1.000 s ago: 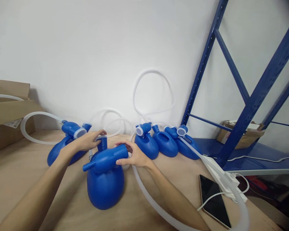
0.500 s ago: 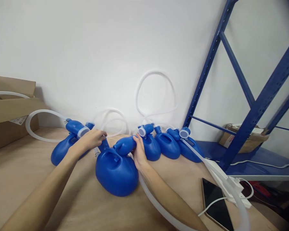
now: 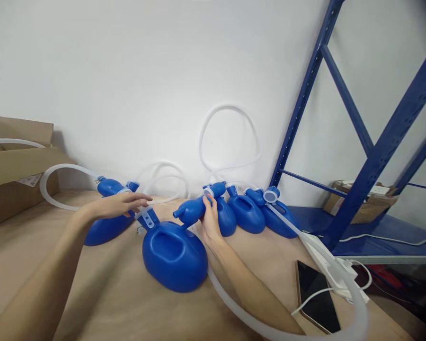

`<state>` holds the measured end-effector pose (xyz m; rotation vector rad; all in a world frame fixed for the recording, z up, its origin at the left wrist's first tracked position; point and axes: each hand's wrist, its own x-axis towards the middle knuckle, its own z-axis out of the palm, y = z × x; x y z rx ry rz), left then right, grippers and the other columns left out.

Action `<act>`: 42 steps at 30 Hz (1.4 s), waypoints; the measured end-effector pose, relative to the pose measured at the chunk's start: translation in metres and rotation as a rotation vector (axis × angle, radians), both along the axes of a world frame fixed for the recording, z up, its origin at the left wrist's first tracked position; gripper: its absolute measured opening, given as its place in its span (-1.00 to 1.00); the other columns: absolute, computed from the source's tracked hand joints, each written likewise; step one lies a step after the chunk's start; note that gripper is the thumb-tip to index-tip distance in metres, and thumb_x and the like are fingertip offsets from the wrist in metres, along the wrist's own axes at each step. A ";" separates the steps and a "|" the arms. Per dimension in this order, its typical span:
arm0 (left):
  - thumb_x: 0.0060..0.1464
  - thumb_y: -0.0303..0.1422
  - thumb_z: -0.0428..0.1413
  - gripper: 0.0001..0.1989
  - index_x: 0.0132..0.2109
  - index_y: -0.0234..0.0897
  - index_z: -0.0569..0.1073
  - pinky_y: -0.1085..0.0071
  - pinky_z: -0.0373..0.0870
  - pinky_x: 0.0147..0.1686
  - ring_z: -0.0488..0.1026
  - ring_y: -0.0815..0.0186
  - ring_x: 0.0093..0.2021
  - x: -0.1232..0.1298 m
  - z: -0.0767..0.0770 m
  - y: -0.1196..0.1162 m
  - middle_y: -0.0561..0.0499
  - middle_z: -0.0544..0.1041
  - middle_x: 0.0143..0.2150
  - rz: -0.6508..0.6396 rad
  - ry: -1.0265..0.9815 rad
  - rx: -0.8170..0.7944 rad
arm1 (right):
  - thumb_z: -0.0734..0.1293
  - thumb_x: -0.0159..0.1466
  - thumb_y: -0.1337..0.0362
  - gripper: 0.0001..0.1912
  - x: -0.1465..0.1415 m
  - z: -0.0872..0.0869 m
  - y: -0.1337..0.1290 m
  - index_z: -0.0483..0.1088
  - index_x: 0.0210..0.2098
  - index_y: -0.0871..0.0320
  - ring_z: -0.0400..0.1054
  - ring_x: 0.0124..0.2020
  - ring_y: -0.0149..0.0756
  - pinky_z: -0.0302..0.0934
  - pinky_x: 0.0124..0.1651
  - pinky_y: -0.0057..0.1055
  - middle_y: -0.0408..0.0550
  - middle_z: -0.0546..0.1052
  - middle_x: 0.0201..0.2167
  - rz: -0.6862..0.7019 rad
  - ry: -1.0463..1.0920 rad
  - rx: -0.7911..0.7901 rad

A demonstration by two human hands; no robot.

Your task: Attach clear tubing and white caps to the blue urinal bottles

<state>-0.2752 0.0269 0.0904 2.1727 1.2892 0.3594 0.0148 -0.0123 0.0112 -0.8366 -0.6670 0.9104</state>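
In front of me on the table stands a blue plastic urinal bottle (image 3: 177, 272) with a handle opening and a short neck (image 3: 148, 219). A pale strap with holes lies along that neck. My left hand (image 3: 122, 204) is just above the neck with fingers stretched out, the fingertips at or near its top; whether they touch I cannot tell. My right hand (image 3: 211, 222) is closed around the wide end of a blue funnel-shaped head (image 3: 190, 211), its narrow spout pointing left above the bottle. Its far rim is hidden by my fingers.
Several more urinal bottles (image 3: 247, 215) stand along the wall, and one (image 3: 108, 229) is behind my left hand. A clear hose (image 3: 234, 308) loops across the front right. A phone (image 3: 317, 296), a power strip (image 3: 319, 258), a cardboard box (image 3: 21, 163) and blue shelving (image 3: 355, 166) flank the table.
My left hand has loosened from the bottle's neck and its fingers have straightened, baring the strap. My right hand has moved the funnel-shaped head slightly right and up, uncovering the handle opening.
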 end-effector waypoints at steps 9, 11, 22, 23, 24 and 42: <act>0.22 -0.03 0.07 -0.31 0.41 -0.18 0.32 0.07 0.35 0.31 0.38 -0.08 0.34 0.008 -0.042 0.017 -0.21 0.39 0.39 -0.154 0.091 0.378 | 0.36 0.26 -0.14 -0.40 -0.017 0.032 -0.039 0.30 0.20 -0.06 0.51 0.02 -0.15 0.40 0.10 -0.21 -0.12 0.62 -0.06 0.166 -0.025 0.164; 0.25 -0.02 0.03 -0.32 0.40 -0.23 0.34 0.08 0.32 0.33 0.39 -0.08 0.32 0.013 -0.048 0.015 -0.23 0.42 0.35 -0.161 0.097 0.444 | 0.45 0.22 -0.03 -0.46 -0.028 0.034 -0.054 0.41 0.14 -0.02 0.53 -0.06 -0.16 0.40 0.07 -0.24 -0.13 0.63 -0.12 0.303 -0.134 0.202; 0.37 0.02 -0.21 -0.35 0.30 -0.28 0.43 0.16 0.46 0.18 0.53 -0.05 0.20 0.025 -0.080 -0.001 -0.22 0.50 0.30 0.002 0.076 0.610 | 0.41 0.32 0.06 -0.75 -0.031 0.019 -0.044 0.53 -0.09 0.02 0.49 0.05 -0.15 0.26 0.17 -0.26 -0.12 0.63 -0.05 0.374 -0.771 0.194; 0.36 0.01 -0.21 -0.36 0.28 -0.29 0.44 0.16 0.47 0.17 0.55 -0.05 0.18 0.025 -0.080 0.001 -0.23 0.52 0.29 0.001 0.087 0.618 | 0.41 0.32 0.06 -0.76 -0.030 0.020 -0.044 0.54 -0.10 0.02 0.50 0.05 -0.14 0.26 0.16 -0.25 -0.12 0.64 -0.06 0.371 -0.795 0.195; 0.35 0.01 -0.21 -0.36 0.26 -0.29 0.46 0.17 0.47 0.15 0.56 -0.05 0.16 0.026 -0.079 0.003 -0.23 0.53 0.28 -0.002 0.088 0.622 | 0.41 0.32 0.05 -0.76 -0.030 0.021 -0.044 0.55 -0.11 0.02 0.51 0.04 -0.13 0.26 0.15 -0.25 -0.11 0.65 -0.08 0.372 -0.809 0.197; 0.25 0.06 0.02 -0.40 0.13 -0.33 0.55 0.27 0.49 0.09 0.57 0.09 0.04 -0.017 0.022 -0.003 -0.08 0.68 0.04 0.242 -0.181 0.484 | 0.40 0.31 -0.01 -0.71 -0.027 0.020 -0.049 0.58 -0.30 0.08 0.43 -0.26 -0.24 0.27 -0.12 -0.35 -0.16 0.57 -0.35 0.470 -0.788 0.199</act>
